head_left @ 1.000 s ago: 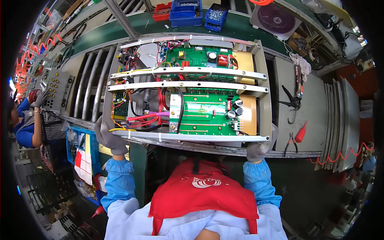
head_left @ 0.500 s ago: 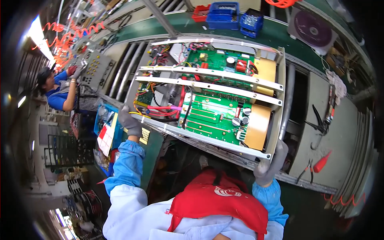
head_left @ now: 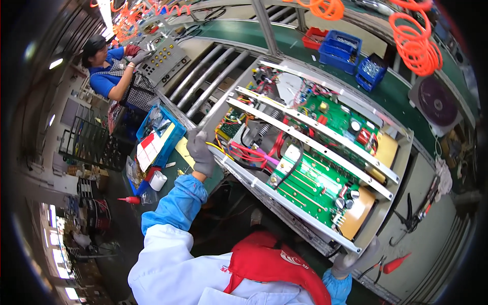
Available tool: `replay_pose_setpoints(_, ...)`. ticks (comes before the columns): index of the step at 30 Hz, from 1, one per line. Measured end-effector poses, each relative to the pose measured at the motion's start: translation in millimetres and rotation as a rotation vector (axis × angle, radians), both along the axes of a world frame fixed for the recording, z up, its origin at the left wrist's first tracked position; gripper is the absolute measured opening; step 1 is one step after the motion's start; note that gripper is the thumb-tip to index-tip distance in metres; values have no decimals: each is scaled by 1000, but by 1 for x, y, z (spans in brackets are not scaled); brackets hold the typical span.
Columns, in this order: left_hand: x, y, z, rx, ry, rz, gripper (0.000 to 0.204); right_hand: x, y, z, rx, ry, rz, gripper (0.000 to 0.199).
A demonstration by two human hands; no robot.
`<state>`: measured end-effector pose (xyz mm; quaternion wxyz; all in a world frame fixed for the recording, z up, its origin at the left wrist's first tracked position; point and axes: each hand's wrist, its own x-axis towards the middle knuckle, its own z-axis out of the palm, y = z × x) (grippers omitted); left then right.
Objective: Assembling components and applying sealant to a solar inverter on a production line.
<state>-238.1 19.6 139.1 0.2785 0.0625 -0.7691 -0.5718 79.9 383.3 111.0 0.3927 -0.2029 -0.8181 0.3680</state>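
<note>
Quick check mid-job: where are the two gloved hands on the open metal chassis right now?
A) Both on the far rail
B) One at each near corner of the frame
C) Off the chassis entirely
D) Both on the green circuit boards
B: the left hand grips the near left corner of the chassis, and the right hand holds the near right corner.

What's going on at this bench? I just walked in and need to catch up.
A person in grey gloves grips an open metal chassis with green circuit boards and red wiring at its near edge, left hand on one corner and right hand on the other. It sits on a roller conveyor. Blue parts bins stand behind, and a co-worker handles a grey panel further along.
</note>
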Motion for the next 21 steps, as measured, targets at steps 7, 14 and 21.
replay_pose_setpoints(7,6,11,11,80,-16,-123,32,-4,-15,-54,-328,375,-164,71)
replay_pose_setpoints(14,1,3,21,-79,-22,-281,35,13,-17,-72,-214,251,-259,68)
replay_pose_setpoints(21,-4,0,17,-154,-7,-331,38,207,8,-80,-119,163,-375,64)
